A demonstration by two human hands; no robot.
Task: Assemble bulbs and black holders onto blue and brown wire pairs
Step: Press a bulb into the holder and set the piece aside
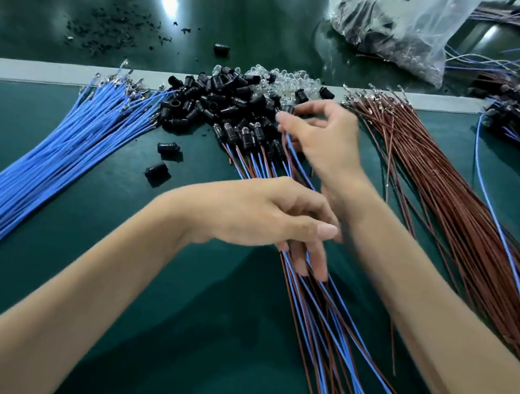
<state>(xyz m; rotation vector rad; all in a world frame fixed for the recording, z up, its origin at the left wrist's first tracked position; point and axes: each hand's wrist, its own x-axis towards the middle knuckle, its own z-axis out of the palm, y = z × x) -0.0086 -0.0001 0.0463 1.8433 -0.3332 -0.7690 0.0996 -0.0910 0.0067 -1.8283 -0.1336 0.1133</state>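
Blue-and-brown wire pair (293, 157): light, limp; right hand (323, 139) pinches it near the tip, likely the best hold. Lower down, left hand (259, 216), fingers curled, grips the finished bundle (333, 335).

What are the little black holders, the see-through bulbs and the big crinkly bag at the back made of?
The black holders look like moulded plastic, slightly glossy: they catch small highlights. The bulbs look like clear glass or plastic; the picture cannot settle which. The bag looks like thin clear plastic film, creased and shiny.
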